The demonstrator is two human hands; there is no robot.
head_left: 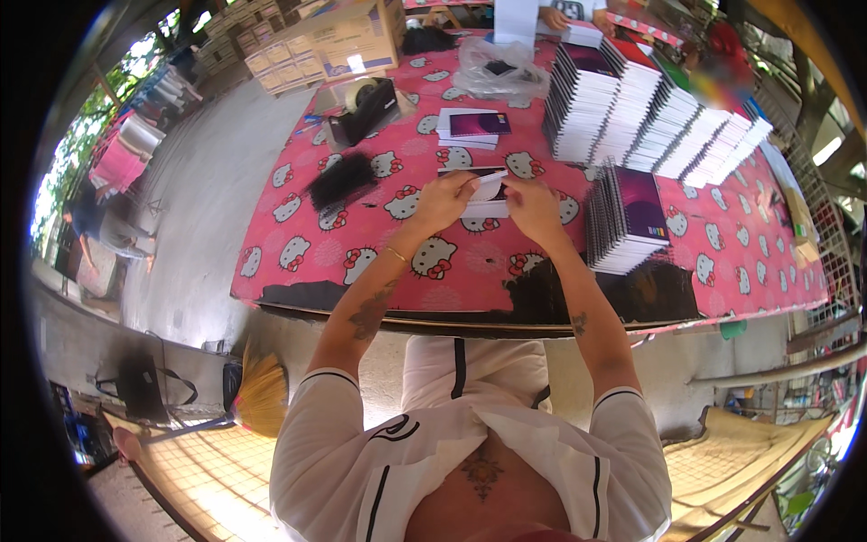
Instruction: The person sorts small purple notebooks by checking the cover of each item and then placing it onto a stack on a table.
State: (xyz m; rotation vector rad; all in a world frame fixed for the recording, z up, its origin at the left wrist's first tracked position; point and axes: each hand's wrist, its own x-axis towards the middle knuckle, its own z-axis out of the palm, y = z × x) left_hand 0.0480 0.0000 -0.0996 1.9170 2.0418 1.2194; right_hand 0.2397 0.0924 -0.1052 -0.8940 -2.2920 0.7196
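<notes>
In the middle of the table's near half lies a small set of white sheets with a dark cover (488, 188), partly hidden by my fingers. My left hand (444, 200) pinches the set at its left side. From the right, my right hand (535, 210) has its fingers closed on the opposite edge, where a white page curls up. Just beyond lies a pile of white sheets with a purple cover (479, 124) on top. Beside my right forearm stands a stack of spiral notebooks (628, 217) with purple covers.
Tall stacks of spiral notebooks (650, 113) fill the back right. On the left are a black tape dispenser (363, 110) and a bundle of black wire-like pieces (343, 181). A clear plastic bag (501, 70) and cardboard boxes (343, 41) sit farther back. Another person's hand (553, 16) shows beyond.
</notes>
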